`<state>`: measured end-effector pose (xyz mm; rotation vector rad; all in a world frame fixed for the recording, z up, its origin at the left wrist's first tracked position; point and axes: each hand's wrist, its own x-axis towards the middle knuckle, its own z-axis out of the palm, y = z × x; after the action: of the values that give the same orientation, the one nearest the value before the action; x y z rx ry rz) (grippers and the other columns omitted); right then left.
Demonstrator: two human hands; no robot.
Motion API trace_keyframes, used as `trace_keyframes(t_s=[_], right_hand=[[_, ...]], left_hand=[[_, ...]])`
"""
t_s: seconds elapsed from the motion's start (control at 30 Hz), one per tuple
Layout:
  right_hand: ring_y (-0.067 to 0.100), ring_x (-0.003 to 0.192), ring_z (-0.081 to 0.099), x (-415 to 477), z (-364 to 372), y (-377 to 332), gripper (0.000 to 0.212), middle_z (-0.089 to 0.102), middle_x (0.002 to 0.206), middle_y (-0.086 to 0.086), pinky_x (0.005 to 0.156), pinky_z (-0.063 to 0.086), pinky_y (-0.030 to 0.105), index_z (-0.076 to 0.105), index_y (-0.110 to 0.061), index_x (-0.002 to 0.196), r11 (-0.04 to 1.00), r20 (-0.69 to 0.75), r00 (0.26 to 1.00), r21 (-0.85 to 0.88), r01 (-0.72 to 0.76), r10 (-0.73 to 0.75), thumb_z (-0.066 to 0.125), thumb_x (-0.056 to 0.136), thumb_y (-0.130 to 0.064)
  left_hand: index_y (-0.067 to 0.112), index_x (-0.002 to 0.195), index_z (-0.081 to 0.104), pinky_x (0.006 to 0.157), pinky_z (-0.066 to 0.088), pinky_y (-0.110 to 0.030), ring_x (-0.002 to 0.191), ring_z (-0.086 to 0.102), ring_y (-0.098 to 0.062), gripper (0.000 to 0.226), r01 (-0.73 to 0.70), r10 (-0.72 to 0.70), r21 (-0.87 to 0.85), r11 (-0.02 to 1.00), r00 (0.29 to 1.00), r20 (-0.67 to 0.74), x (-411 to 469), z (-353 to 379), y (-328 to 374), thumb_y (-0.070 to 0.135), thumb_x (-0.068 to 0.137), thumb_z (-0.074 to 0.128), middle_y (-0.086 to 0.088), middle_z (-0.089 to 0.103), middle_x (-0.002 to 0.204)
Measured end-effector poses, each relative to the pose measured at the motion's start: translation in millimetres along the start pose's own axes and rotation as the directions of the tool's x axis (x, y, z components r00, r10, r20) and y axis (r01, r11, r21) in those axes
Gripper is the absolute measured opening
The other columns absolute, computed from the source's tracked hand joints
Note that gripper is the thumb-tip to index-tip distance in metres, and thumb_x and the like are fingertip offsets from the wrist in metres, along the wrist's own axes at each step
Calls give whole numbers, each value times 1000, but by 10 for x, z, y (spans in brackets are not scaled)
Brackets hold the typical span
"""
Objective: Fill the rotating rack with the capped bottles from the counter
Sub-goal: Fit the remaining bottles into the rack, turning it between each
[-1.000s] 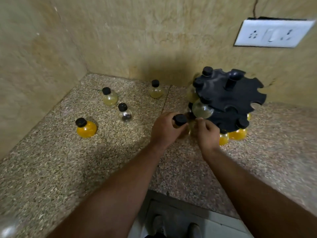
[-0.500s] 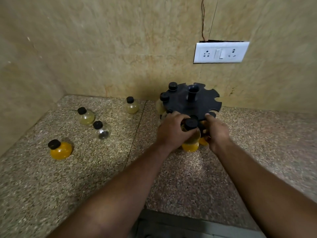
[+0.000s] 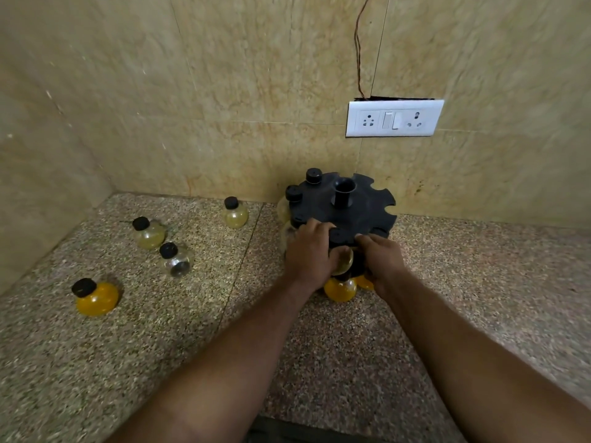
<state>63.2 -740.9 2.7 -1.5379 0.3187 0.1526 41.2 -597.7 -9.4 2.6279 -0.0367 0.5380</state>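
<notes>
One view on air, worn on the person's head, facing forward and down across the counter (image 3: 192,330) into a corner. The rack (image 3: 343,206) sits just right of centre. It is near, close enough that both hands are on it, and seen from above and in front, its top disc in full sight. Both forearms stretch in from the bottom edge, left hand (image 3: 307,254) and right hand (image 3: 382,260) meeting at the rack's near side. Wide lens: left of the rack the frame takes in loose bottles (image 3: 96,298) and the side wall (image 3: 38,155); above and right of the rack, a switch plate (image 3: 395,118).
</notes>
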Motion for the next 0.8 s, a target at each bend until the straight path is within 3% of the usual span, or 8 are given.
trace_keyframes(t_s=[0.17, 0.27, 0.33, 0.43, 0.5, 0.63, 0.8], right_hand=[[24, 74, 65, 9, 29, 82, 21, 66, 77, 11, 63, 57, 35, 65, -3, 82, 999, 43, 999, 23, 28, -29, 61, 98, -15], [26, 94, 71, -7, 81, 146, 19, 75, 97, 10, 85, 59, 44, 73, -8, 99, 999, 44, 998, 19, 43, -44, 60, 99, -21], [22, 86, 69, -30, 141, 158, 24, 73, 94, 12, 80, 57, 39, 73, -8, 98, 999, 52, 998, -1, 45, -45, 56, 102, -23], [17, 60, 53, -92, 276, 153, 35, 59, 68, 6, 57, 43, 30, 66, -12, 78, 997, 66, 997, -56, 44, -40, 49, 106, -24], [18, 55, 49, -123, 393, 175, 38, 56, 63, 5, 55, 38, 32, 63, -15, 74, 994, 93, 995, -98, 41, -32, 47, 106, -27], [20, 63, 59, -171, 664, 231, 36, 75, 79, 4, 61, 48, 36, 74, -19, 84, 984, 176, 984, -167, 58, -28, 47, 103, -33], [25, 68, 63, -220, 933, 467, 33, 74, 81, 6, 61, 50, 41, 74, -18, 85, 946, 279, 959, -295, 135, -50, 46, 99, -31]], left_hand=[[17, 127, 59, 92, 47, -42, 110, 54, -27, 53, 66, -66, 7, 998, 996, -53, -40, 40, 16, 53, 88, 65, -5, 55, 120], [18, 131, 57, 88, 49, -42, 111, 55, -26, 55, 99, -99, -1, 995, 993, -71, -63, 62, -25, 52, 89, 63, -4, 54, 122], [16, 138, 52, 88, 49, -42, 114, 53, -26, 57, 142, -146, -45, 989, 986, -86, -76, 61, -83, 49, 93, 60, -7, 54, 127], [14, 147, 45, 91, 48, -42, 118, 49, -26, 58, 216, -231, -127, 968, 965, -121, -89, 21, -196, 42, 97, 55, -9, 54, 134], [15, 147, 44, 93, 47, -41, 119, 49, -24, 53, 283, -311, -187, 941, 940, -139, -80, -24, -284, 34, 99, 55, -7, 56, 134], [16, 143, 49, 94, 44, -35, 124, 51, -24, 46, 341, -370, -206, 917, 921, -122, -90, -151, -508, 33, 101, 53, -7, 58, 134], [21, 145, 49, 97, 46, -34, 126, 52, -22, 47, 433, -459, -220, 874, 885, -79, -210, -183, -878, 35, 101, 56, -5, 55, 140]])
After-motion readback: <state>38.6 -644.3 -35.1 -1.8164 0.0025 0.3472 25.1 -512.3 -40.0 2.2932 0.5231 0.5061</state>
